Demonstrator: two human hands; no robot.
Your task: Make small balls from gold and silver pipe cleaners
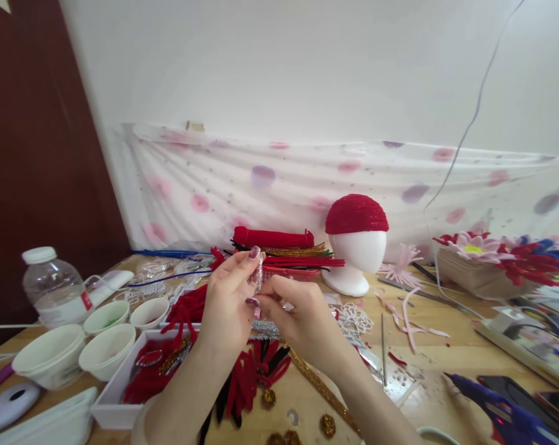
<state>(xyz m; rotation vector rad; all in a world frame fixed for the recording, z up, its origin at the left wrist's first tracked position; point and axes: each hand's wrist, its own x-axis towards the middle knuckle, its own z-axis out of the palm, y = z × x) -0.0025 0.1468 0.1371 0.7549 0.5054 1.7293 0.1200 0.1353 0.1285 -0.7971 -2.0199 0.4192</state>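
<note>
The likeliest slip, as I judge it, is the small silver glittery strip springing out of the fingertips: it is thin and stiff-looking, held only at its ends, and a twist too hard could flick it down into the clutter of red and black pipe cleaners just below, where a second silver piece already lies and the two could be confused. A second risk is an elbow or forearm sweeping the white tray or the stacked paper bowls at the near left edge of the table, since both arms reach over them. The blue glue gun lies well apart to the right, so it looks like no danger at present. As for the grip: the left hand is pinched nearly closed, thumb and forefinger meeting on the upper part of the strip, the other fingers curled loosely. The right hand is likewise closed to a fine pinch, its fingertips on the strip's lower end, just beside the left thumb; how firmly it presses cannot be told. The strip stands roughly upright between the two hands, raised above the table in front of the foam head with its red cap and the bundled red sticks behind.
</note>
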